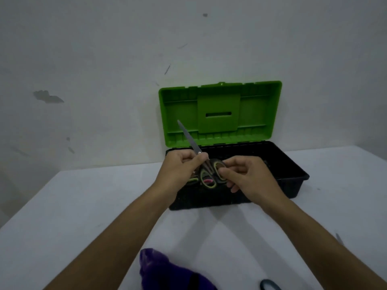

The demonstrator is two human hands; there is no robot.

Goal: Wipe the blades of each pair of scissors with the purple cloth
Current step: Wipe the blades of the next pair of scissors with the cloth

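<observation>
lid (219,114) green | box (293,181) black | cloth (167,273) purple | scissor handles (209,174) black, possibly yellow-green-edged | table (83,206) white

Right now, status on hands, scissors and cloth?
Left hand, right hand both grip scissors over toolbox. Purple cloth untouched on table. Nothing obstructing.

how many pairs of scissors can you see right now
2 plainly: one pair held by both hands over the open toolbox, and a dark handle at the table's near edge. More may lie hidden in the box.
</observation>
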